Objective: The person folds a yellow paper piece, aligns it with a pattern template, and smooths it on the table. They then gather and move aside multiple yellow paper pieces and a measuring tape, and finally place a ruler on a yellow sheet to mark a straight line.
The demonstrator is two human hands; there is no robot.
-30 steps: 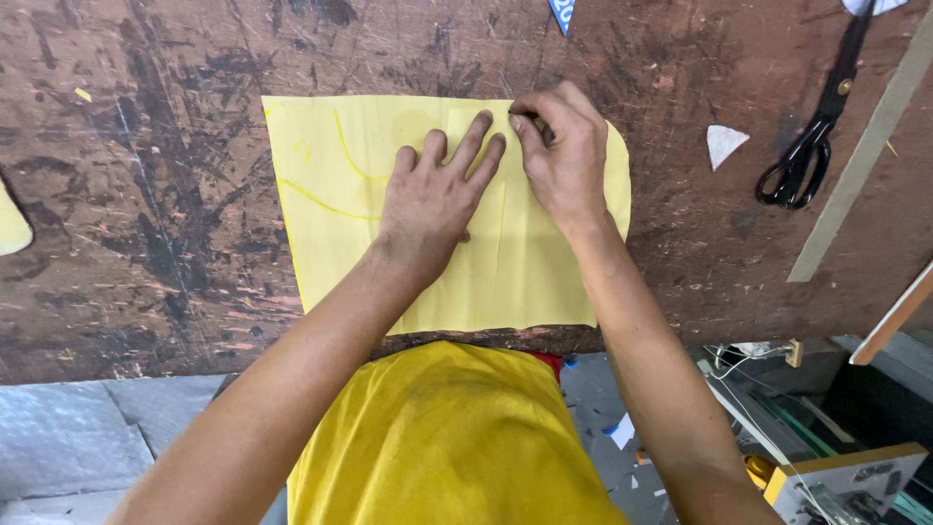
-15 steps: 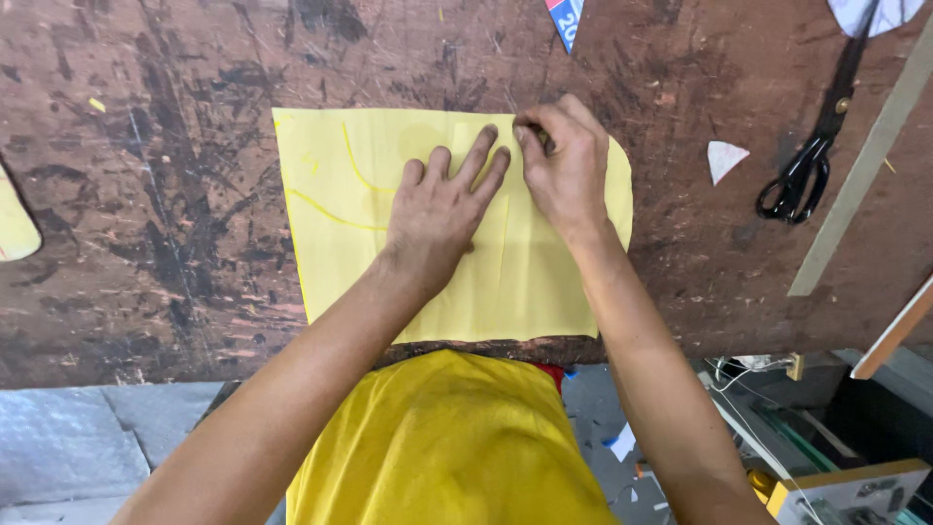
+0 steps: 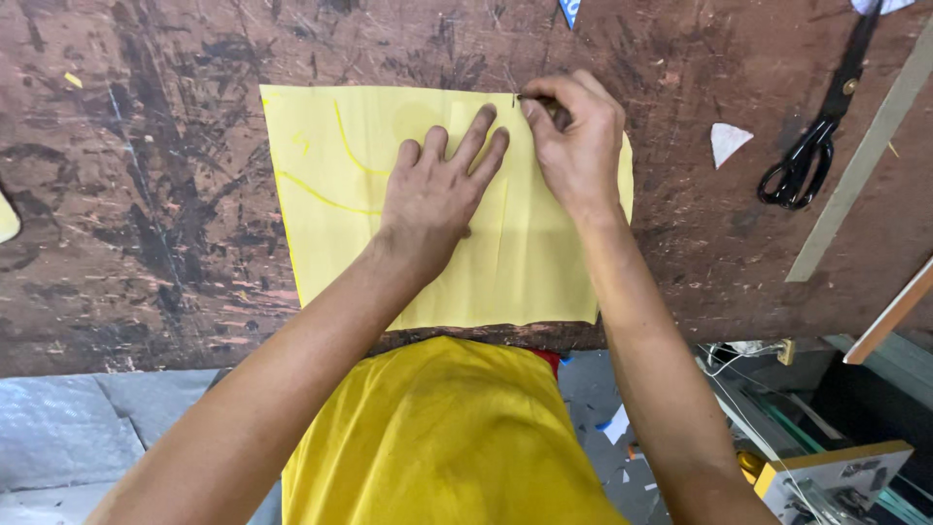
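The left hand (image 3: 434,194) lies flat on the yellow cloth (image 3: 505,253), fingers spread and pressing it down, and it holds nothing. Just to its right, the right hand (image 3: 575,146) has its fingers pinched together on a thin dark marker (image 3: 532,98), with the tip touching the cloth at its top edge. A second ago the right hand sat a little lower on the cloth, and now the pinch is up at the top edge, so it looks like the line being drawn has reached the rim of the cloth. The left hand has stayed in the same spot to keep the cloth from sliding. To the left of the flat hand there are curved lines (image 3: 326,190) already drawn on the cloth, and they look the same as before. The cloth rests on a dark, scratched table (image 3: 146,194), close to the near edge. Farther right of the pinch lies a small white scrap (image 3: 729,141). Past that are black scissors (image 3: 807,160), well apart from both hands. A long pale ruler (image 3: 865,156) lies slanted beside the scissors.
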